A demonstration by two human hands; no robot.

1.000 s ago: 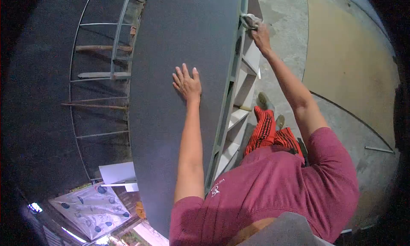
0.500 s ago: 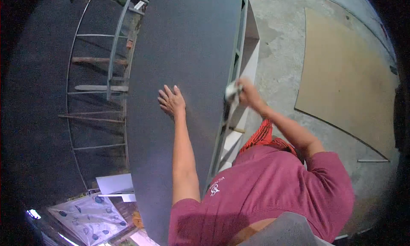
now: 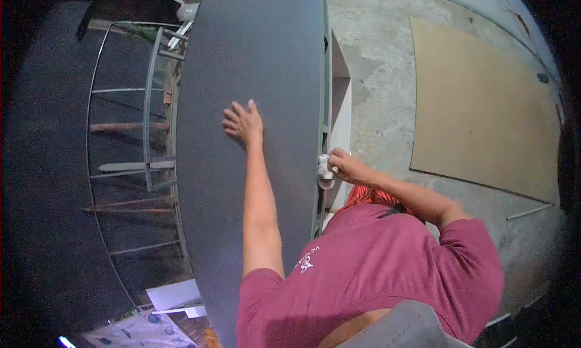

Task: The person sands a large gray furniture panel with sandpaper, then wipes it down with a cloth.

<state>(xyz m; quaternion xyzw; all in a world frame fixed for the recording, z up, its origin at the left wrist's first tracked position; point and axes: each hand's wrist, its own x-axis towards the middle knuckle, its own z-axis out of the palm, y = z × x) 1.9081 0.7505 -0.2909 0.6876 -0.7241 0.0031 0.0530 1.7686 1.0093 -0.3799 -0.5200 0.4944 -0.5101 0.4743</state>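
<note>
A long dark grey panel (image 3: 254,52) runs from the top of the view down to my body. My left hand (image 3: 244,123) lies palm down on it with the fingers spread, holding nothing. At the panel's right edge, my right hand (image 3: 346,165) is closed on a small white object (image 3: 325,168) with a rounded lower end. What exactly this object is cannot be made out. It touches or sits very close to the edge. Beneath that edge shows a frame with pale boards (image 3: 342,106).
Metal frames with crossbars (image 3: 148,112) stand left of the panel. A large tan board (image 3: 484,112) lies on the concrete floor (image 3: 378,130) at right. At the lower left are a white sheet (image 3: 174,295) and a patterned sheet (image 3: 136,331).
My right hand has moved down along the panel's edge, toward my body, with the white object. The view has shifted a little. My left hand stays flat on the panel.
</note>
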